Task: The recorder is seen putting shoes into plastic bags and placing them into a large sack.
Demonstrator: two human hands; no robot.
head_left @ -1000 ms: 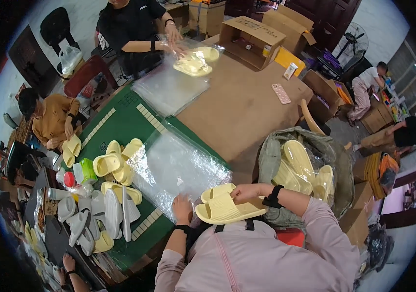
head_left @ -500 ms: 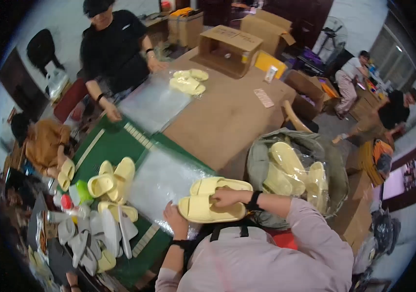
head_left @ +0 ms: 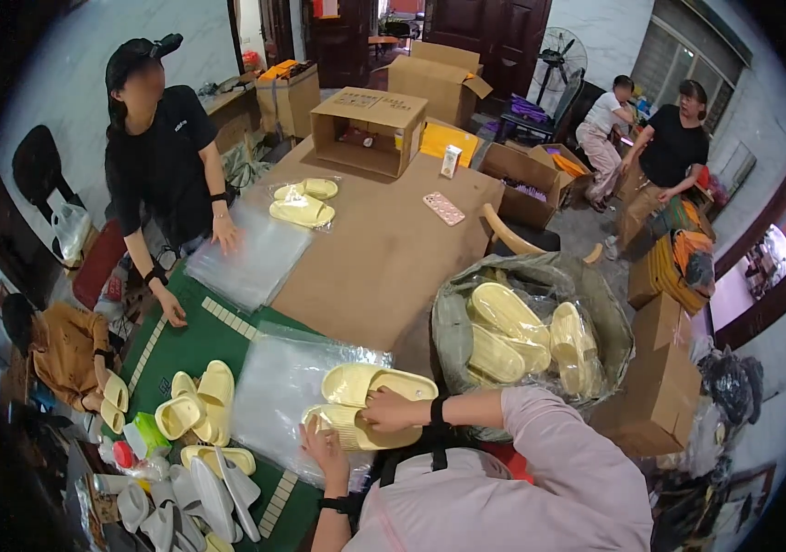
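Note:
A pair of pale yellow slippers lies side by side over a stack of clear plastic bags at the table's near edge. My right hand is closed on the nearer slipper, its fingers partly hidden in the foot opening. At that slipper's left end, my left hand has its bent fingers against the edge, over the plastic. To the left, more yellow slippers rest on the green mat. Grey slippers are heaped nearer to me.
A grey-green sack of bagged yellow slippers stands at my right. Across the table, a person in black stands by another bag stack and a bagged pair. An open cardboard box and a phone sit farther back.
My view has tilted up and shifted to the right. My left fingers now overlap the slipper's edge. The person across has straightened up, and one in black at far right now stands upright.

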